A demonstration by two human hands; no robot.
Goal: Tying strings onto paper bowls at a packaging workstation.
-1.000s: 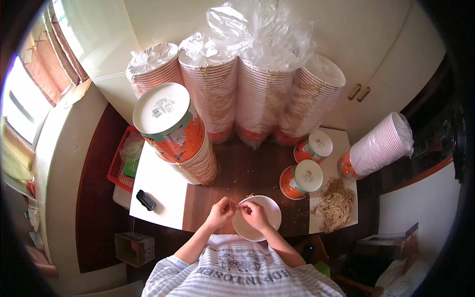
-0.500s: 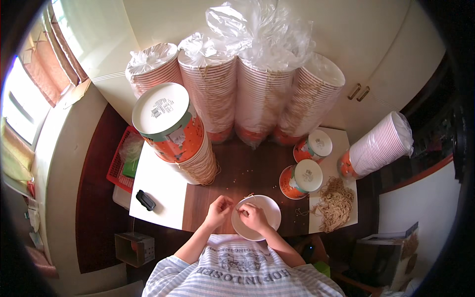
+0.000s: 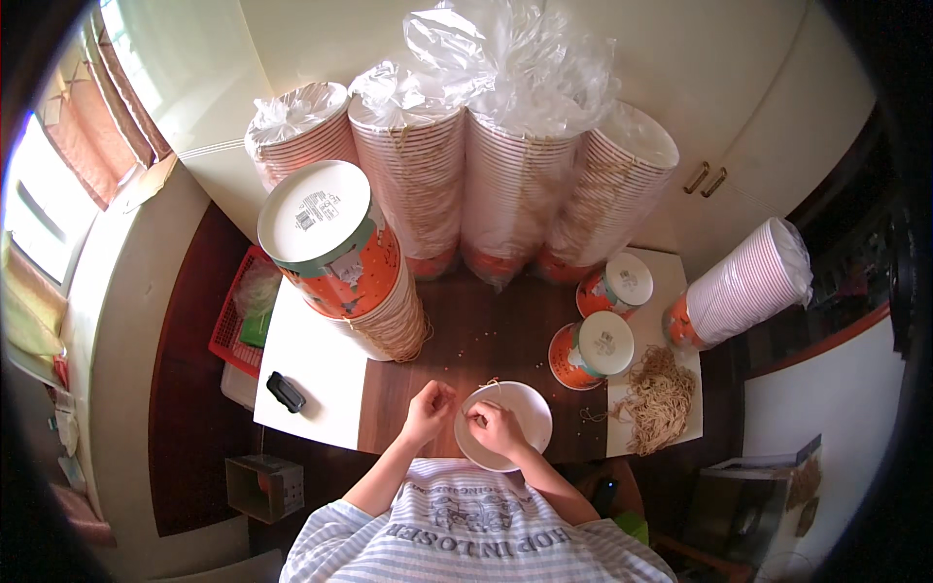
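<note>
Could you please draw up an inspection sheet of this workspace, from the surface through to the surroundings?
Surface: brown table, white at both ends, with scattered pale specks.
Things at hand: white bowl nearest the person; tangled string at right.
Clutter: wrapped cup stacks along the back; black container at left.
Hands: left hand beside the bowl, fingers curled; right hand over it; anything held is too small to tell.
Cables: nothing seen.
Surroundings: red basket and window at left; pale cupboard behind.

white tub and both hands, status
Left hand beside white tub, grip unclear. Right hand over tub, grip unclear. Tan cord tangle off right, clear of hands.
</note>
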